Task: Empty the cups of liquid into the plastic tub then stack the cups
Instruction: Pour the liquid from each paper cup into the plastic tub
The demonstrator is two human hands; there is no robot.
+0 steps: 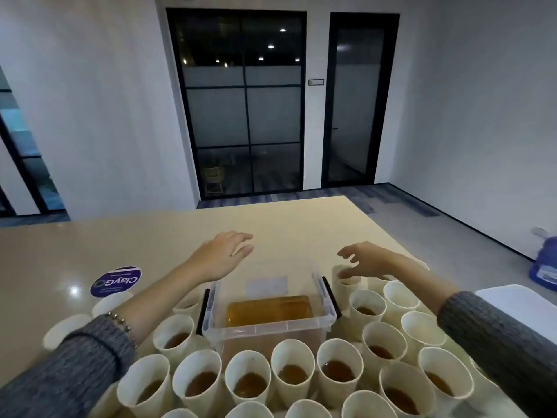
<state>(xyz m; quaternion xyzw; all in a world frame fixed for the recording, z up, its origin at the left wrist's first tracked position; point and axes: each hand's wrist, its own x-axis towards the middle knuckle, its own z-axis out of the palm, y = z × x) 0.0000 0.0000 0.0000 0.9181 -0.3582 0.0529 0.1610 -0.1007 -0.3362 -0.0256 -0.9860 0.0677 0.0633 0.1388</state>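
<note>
- Head view: the cup (346, 282) sits right under my right hand (366, 259), whose fingers are spread and hold nothing.
- I'd grip it mid-wall, tip slowly over the tub (327, 319) just left.
- Left hand (224, 256) hovers wide, empty.

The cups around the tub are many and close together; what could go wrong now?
1. The right hand reaches over filled cups; its sleeve might tip one.
2. The plastic tub already holds liquid; a fast pour could splash onto the table.
</note>
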